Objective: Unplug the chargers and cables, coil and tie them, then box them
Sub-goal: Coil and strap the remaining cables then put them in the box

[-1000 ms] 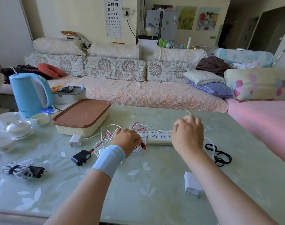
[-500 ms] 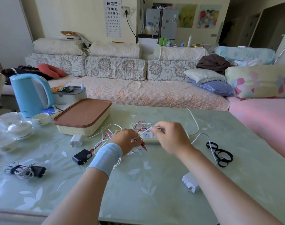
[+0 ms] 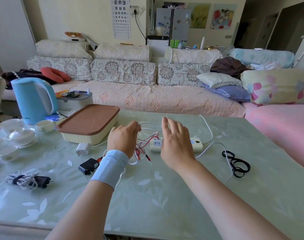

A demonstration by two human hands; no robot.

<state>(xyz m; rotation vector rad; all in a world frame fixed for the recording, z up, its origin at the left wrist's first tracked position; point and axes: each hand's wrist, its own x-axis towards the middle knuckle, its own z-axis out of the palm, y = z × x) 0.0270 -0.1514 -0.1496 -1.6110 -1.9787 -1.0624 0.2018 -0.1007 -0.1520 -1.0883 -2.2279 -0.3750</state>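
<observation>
A white power strip [image 3: 197,144] lies at the table's middle, partly under my right hand [image 3: 175,144], which hovers over it with fingers spread and holds nothing. A tangle of white and red cables [image 3: 143,150] lies just left of the strip. My left hand [image 3: 122,140] rests on that tangle, fingers curled, pinching a white cable [image 3: 146,123] at its fingertips. A white charger [image 3: 82,149] and a black charger [image 3: 88,166] lie left of my left wrist. A coiled, tied cable bundle with a black plug [image 3: 27,181] sits at the near left. The cream box with a brown lid [image 3: 88,122] stands shut.
Black tie straps [image 3: 237,166] lie at the right beside the strip's white cord [image 3: 209,129]. A blue kettle [image 3: 33,99], a cup [image 3: 44,125] and white tea ware [image 3: 20,135] crowd the far left. A sofa runs behind the table.
My right hand moved left from the strip's right end, pinched a cable, and now is spread open over the strip. My left hand shifted slightly forward on the tangle.
</observation>
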